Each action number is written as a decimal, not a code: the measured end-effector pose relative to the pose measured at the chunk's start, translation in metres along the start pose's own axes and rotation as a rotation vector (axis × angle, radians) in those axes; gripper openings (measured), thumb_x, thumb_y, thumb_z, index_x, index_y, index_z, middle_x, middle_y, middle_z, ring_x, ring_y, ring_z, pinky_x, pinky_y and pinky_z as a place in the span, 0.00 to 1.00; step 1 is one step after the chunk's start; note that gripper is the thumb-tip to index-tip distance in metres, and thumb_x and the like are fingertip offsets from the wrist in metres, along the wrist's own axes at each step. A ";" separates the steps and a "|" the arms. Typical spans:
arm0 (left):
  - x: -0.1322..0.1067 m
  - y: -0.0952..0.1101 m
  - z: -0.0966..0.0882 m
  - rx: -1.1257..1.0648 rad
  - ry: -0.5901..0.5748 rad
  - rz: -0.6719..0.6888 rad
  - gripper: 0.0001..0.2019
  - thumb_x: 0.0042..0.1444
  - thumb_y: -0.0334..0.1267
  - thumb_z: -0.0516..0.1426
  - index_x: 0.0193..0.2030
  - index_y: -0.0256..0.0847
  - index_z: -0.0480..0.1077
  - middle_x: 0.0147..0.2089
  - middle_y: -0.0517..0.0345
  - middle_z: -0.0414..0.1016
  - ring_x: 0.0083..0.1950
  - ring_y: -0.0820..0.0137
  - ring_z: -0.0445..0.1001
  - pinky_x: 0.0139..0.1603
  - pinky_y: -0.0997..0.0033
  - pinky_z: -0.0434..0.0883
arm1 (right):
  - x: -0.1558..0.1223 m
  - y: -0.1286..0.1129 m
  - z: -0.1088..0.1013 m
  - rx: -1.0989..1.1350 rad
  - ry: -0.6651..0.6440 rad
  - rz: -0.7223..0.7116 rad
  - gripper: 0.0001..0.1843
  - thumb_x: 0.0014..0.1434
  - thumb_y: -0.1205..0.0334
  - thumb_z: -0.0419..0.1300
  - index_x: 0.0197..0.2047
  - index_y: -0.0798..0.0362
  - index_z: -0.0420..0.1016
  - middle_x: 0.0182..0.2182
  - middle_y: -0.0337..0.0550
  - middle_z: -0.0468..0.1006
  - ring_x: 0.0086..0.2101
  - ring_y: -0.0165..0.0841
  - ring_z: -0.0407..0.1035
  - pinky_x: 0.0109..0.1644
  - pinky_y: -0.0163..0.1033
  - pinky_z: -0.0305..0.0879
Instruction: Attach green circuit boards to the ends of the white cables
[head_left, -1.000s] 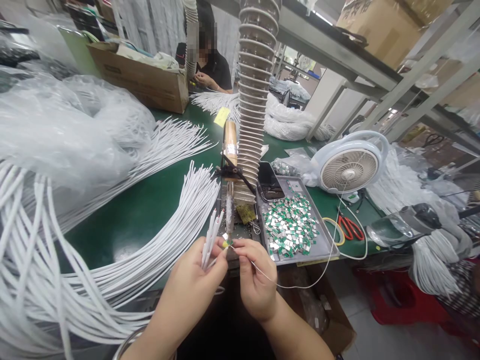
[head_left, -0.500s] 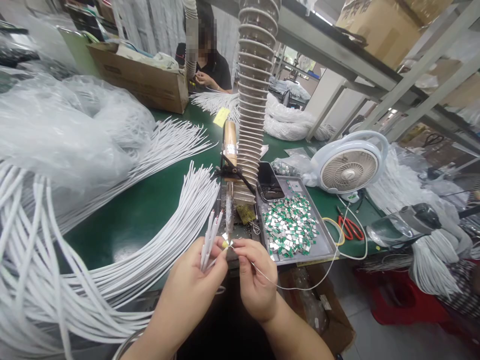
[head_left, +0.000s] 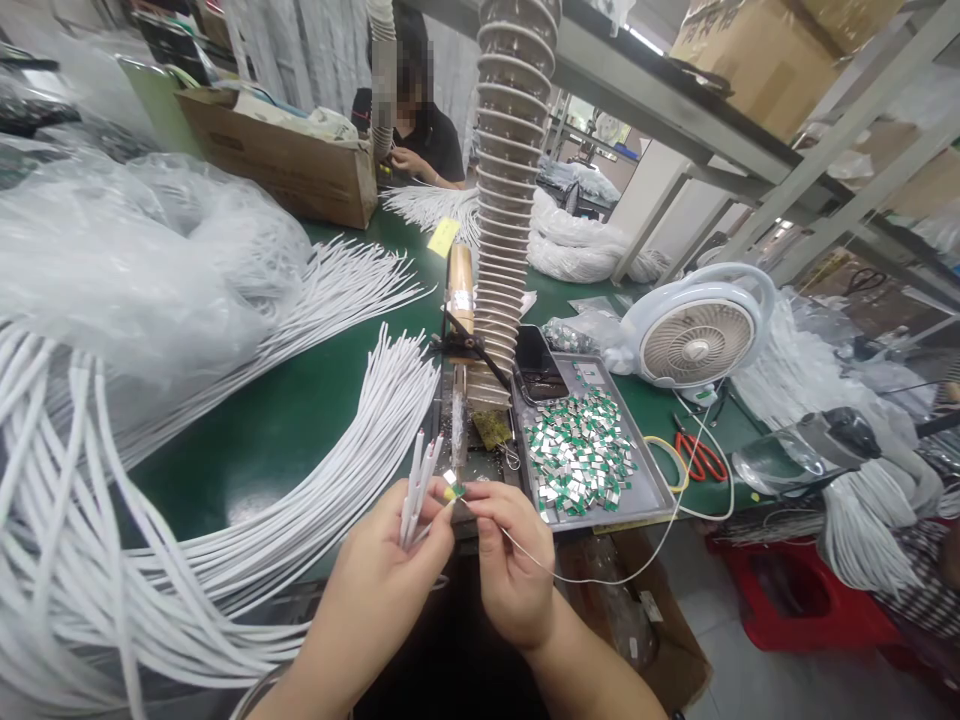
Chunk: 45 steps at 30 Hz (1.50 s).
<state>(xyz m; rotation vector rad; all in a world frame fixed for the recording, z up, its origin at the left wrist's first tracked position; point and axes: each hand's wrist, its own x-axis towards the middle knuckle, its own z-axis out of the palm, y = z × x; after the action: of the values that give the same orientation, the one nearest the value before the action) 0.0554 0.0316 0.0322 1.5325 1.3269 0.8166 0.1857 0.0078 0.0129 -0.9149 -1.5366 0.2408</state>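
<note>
My left hand (head_left: 390,545) is closed around several white cables (head_left: 421,485), their stripped ends pointing up. At its fingertips is a small connector (head_left: 452,491) with a metal shell and a bit of green board; something yellow shows beside it. My right hand (head_left: 517,560) pinches a thin solder wire (head_left: 577,578), which loops off to the right. Both hands' fingertips nearly meet below a soldering iron (head_left: 460,285) with a wooden handle, clamped with its tip down. Whether the tip touches the connector is too small to tell.
Right of the iron, a metal tray (head_left: 660,490) holds many small connectors and a phone (head_left: 540,362). A ribbed hose (head_left: 510,200) hangs behind. White cable bundles (head_left: 337,480) lie left. A fan (head_left: 697,335) and red-handled pliers (head_left: 701,458) are at right. Across the table sits a person (head_left: 431,140).
The connector at my left fingertips has tilted slightly, and more of its green board shows just under the iron's tip. Both hands stay almost in place.
</note>
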 end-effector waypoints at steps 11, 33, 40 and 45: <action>-0.008 -0.025 0.002 -0.046 -0.150 0.050 0.18 0.59 0.53 0.47 0.42 0.37 0.58 0.38 0.55 0.65 0.47 0.69 0.67 0.43 0.75 0.65 | -0.009 -0.003 -0.003 -0.006 -0.055 0.025 0.14 0.55 0.79 0.48 0.42 0.58 0.67 0.38 0.48 0.71 0.42 0.29 0.67 0.47 0.37 0.67; 0.001 0.003 0.002 0.049 0.009 0.014 0.21 0.49 0.55 0.49 0.33 0.36 0.65 0.42 0.51 0.69 0.44 0.66 0.69 0.42 0.71 0.66 | -0.006 0.002 0.003 0.006 0.022 0.063 0.13 0.56 0.79 0.50 0.41 0.56 0.67 0.40 0.43 0.71 0.43 0.27 0.67 0.48 0.35 0.66; 0.002 0.001 0.001 0.027 0.010 0.029 0.20 0.50 0.55 0.50 0.33 0.36 0.64 0.42 0.52 0.69 0.43 0.67 0.69 0.40 0.73 0.67 | 0.001 0.001 0.004 -0.006 0.035 0.029 0.14 0.55 0.80 0.49 0.41 0.56 0.67 0.39 0.42 0.71 0.43 0.26 0.66 0.49 0.33 0.65; 0.004 0.002 0.000 0.042 -0.002 0.037 0.20 0.52 0.54 0.49 0.36 0.36 0.64 0.38 0.54 0.69 0.37 0.70 0.68 0.40 0.72 0.66 | 0.002 0.003 0.004 -0.012 0.036 0.032 0.15 0.55 0.80 0.49 0.42 0.55 0.67 0.40 0.42 0.71 0.43 0.26 0.66 0.49 0.34 0.64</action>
<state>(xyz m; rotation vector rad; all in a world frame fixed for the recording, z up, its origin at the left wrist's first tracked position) 0.0572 0.0350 0.0333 1.5951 1.3254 0.8148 0.1832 0.0124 0.0117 -0.9485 -1.4925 0.2370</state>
